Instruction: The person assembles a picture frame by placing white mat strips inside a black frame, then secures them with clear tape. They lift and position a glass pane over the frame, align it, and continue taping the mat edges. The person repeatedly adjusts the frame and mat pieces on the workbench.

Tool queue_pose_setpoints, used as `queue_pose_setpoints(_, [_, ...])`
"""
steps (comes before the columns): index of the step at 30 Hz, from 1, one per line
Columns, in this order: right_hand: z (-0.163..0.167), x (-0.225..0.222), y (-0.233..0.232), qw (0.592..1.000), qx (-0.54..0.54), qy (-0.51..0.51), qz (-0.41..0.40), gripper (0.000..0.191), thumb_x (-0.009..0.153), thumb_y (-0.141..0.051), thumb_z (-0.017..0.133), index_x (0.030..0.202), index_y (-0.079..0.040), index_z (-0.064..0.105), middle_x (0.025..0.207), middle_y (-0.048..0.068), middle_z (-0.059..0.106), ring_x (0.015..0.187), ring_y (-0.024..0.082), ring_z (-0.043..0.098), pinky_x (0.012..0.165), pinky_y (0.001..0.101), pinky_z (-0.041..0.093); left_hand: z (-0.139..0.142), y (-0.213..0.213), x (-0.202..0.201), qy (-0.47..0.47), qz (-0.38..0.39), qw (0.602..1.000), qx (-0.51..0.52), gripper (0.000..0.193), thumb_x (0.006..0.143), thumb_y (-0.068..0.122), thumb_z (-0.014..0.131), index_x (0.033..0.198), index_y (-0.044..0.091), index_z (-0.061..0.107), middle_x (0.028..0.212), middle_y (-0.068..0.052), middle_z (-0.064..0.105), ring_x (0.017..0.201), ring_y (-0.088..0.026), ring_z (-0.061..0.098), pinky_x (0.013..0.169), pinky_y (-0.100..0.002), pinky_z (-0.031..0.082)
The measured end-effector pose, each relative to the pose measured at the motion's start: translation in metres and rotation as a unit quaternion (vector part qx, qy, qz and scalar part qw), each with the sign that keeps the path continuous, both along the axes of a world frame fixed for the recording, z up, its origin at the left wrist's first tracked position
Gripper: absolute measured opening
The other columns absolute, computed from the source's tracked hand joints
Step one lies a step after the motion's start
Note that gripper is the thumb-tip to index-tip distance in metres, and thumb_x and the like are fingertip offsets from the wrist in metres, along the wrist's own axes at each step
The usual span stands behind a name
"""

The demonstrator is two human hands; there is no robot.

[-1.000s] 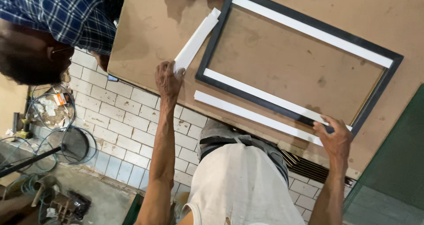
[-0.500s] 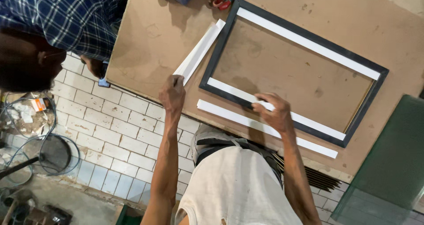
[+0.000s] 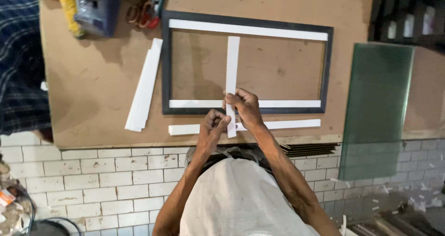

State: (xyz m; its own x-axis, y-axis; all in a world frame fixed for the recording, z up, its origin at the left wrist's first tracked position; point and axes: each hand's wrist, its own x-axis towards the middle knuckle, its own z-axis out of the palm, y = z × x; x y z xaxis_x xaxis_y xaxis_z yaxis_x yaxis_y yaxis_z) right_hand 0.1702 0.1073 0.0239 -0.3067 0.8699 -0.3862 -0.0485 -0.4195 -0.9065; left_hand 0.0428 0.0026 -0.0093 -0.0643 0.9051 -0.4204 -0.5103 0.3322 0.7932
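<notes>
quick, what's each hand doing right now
Left hand: closed, pinching the near end of the white strip.
Right hand: closed on the same strip, just above the left.

Both forearms reach forward from the torso and converge at the midline, bare to the elbows. Left hand (image 3: 214, 123): fingers curled into a loose fist, thumb up, knuckles toward the camera. Right hand (image 3: 244, 107): just beyond the left and touching it, fingers bent inward in a pinch, wrist slightly flexed.

Left hand (image 3: 214, 123) and right hand (image 3: 244, 107) on upright white strip (image 3: 231, 73) across black frame (image 3: 165, 69).
</notes>
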Motion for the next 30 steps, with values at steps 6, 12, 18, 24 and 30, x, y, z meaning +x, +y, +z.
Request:
queue_pose_setpoints(6, [0.004,0.075,-0.02,0.975,-0.159,0.153,0.011,0.038,0.095,-0.028,0.076,0.117,0.001,0.067,0.069,0.0,0.058,0.055,0.007,0.052,0.048,0.0222,0.042,0.008,0.047,0.014,0.043,-0.043,0.994,0.091,0.032,0.099,0.026,0.07,0.117,-0.001,0.066,0.106,-0.004,0.073,0.095,-0.009,0.068,0.086,-0.026,0.056])
queue_pose_setpoints(12, [-0.003,0.126,-0.043,0.982,-0.147,0.115,0.031,0.043,0.098,-0.033,0.073,0.117,0.004,0.063,0.071,0.001,0.056,0.05,0.006,0.046,0.042,0.0212,0.036,0.017,0.081,0.052,-0.066,-0.121,0.989,0.058,0.038,0.093,0.02,0.081,0.117,-0.007,0.07,0.096,-0.012,0.074,0.084,-0.015,0.07,0.074,-0.03,0.061])
queue_pose_setpoints(18, [-0.01,0.159,-0.043,0.981,-0.168,0.097,-0.026,0.046,0.095,-0.032,0.071,0.118,0.007,0.067,0.081,0.016,0.073,0.049,0.014,0.06,0.041,0.0253,0.042,0.024,0.095,0.088,0.005,-0.145,0.989,0.002,0.036,0.088,0.022,0.08,0.11,-0.005,0.072,0.089,-0.009,0.076,0.075,-0.011,0.07,0.069,-0.028,0.061])
queue_pose_setpoints(24, [-0.023,0.188,-0.04,0.989,-0.118,0.084,-0.043,0.039,0.096,-0.031,0.068,0.111,0.005,0.066,0.087,0.019,0.076,0.054,0.018,0.066,0.042,0.029,0.05,0.03,0.115,0.113,0.132,-0.188,0.973,0.026,0.034,0.089,0.024,0.081,0.102,-0.006,0.073,0.085,-0.008,0.073,0.076,-0.011,0.065,0.067,-0.028,0.056])
queue_pose_setpoints(30, [-0.026,0.21,-0.03,0.994,-0.1,0.014,-0.036,0.038,0.105,-0.035,0.058,0.11,0.002,0.067,0.078,0.014,0.073,0.065,0.022,0.074,0.054,0.0342,0.062,0.032,0.145,0.14,0.265,-0.261,0.927,0.047,0.041,0.087,0.033,0.077,0.107,-0.004,0.075,0.089,-0.01,0.079,0.081,-0.014,0.07,0.076,-0.03,0.056])
